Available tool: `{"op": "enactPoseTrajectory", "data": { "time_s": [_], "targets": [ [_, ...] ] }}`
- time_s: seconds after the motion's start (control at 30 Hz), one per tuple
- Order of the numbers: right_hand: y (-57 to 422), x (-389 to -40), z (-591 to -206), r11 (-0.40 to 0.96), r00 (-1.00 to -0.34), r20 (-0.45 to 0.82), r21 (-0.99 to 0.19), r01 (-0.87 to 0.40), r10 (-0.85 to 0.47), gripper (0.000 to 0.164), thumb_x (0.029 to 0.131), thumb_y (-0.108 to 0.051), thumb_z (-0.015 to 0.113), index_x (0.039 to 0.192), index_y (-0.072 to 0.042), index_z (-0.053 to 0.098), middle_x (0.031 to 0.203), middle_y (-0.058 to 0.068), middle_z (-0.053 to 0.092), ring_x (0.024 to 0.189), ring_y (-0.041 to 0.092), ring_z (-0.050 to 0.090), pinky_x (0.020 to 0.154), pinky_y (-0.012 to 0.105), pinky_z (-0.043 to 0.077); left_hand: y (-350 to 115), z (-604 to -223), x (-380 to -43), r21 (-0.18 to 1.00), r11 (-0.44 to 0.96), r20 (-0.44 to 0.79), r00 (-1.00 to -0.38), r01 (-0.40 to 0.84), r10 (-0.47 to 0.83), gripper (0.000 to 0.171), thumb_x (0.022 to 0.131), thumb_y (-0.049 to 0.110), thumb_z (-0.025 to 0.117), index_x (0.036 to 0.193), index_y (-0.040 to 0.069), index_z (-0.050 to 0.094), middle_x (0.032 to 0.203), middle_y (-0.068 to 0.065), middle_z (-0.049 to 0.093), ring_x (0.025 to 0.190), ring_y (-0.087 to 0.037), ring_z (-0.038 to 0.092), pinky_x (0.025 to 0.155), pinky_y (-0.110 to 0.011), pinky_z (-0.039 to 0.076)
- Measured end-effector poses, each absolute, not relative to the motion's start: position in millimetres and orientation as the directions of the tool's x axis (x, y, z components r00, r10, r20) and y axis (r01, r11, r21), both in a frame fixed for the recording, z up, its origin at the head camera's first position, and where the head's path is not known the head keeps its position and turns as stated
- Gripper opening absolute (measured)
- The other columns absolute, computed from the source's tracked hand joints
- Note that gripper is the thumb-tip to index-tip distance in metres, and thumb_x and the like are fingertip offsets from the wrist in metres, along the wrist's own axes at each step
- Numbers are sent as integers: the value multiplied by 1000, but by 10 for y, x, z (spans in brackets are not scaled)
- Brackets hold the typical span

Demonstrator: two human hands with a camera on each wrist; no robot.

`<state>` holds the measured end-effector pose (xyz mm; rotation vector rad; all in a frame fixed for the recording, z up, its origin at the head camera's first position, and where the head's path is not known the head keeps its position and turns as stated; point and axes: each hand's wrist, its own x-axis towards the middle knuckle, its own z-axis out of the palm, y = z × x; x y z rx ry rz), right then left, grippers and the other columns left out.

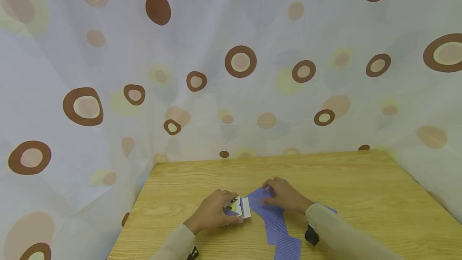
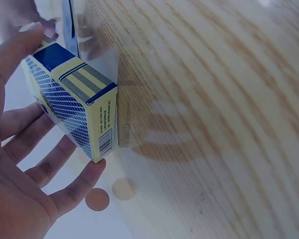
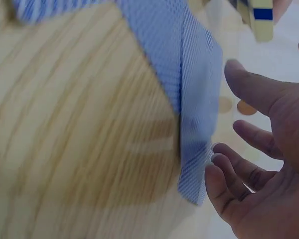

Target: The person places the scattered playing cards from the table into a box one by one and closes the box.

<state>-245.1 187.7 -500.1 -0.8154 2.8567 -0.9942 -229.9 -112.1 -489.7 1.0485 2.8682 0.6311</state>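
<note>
My left hand (image 1: 212, 212) grips a playing-card box (image 1: 236, 207) on its side at the table's middle, thumb along one edge and fingers along the other. Its white flap (image 1: 246, 208) stands out toward the right. The left wrist view shows the box's blue-patterned face (image 2: 65, 102) and a barcode on its narrow side. Blue-backed playing cards (image 1: 276, 222) lie overlapping in a crooked trail from beside the flap toward me. Over the far end of this trail hovers my right hand (image 1: 286, 196), fingers loosely bent and thumb apart from them, the fingertips close to the cards (image 3: 202, 84).
A blue edge (image 1: 327, 207) shows on the table behind my right forearm. The wooden table (image 1: 361, 187) ends at a pale curtain (image 1: 267, 91) with brown circles, which also hangs along the left and right sides.
</note>
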Motion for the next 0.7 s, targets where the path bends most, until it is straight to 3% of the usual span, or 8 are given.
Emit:
{"op": "enactPoseTrajectory", "data": {
  "time_s": [0.2,0.33,0.57,0.7],
  "targets": [
    [1977,-2507,-5023,672,-875,101,-600,-434,-474,69,78,-39,90,129,0,62,117,16,59,109,34,56,92,52,48,-1134,-4902,-2311,375,689,121,-769,621,627,79,82,61,80,141,11,63,134,1,65,108,-11,53,82,-27,47],
    [1965,-2532,-5020,678,-870,87,-591,-438,-486,72,77,-40,91,131,-2,62,118,13,57,111,34,53,94,54,47,-1160,-4907,-2309,378,695,113,-776,611,620,79,83,62,79,142,12,63,135,1,64,110,-12,54,83,-28,48],
    [1913,-2587,-5025,691,-841,81,-530,-491,-535,76,73,-43,93,132,-4,64,111,8,55,104,25,49,88,46,46,-1180,-4922,-2326,384,693,113,-776,610,620,80,83,66,76,142,13,63,135,1,64,108,-11,53,82,-28,47],
    [1969,-2556,-4932,671,-799,-2,-543,-505,-602,76,72,-38,94,134,-8,62,120,7,51,114,30,46,95,52,44,-1196,-4922,-2339,385,691,115,-774,612,622,80,84,67,75,142,13,63,134,1,65,108,-11,53,82,-27,47]
  ]
}}
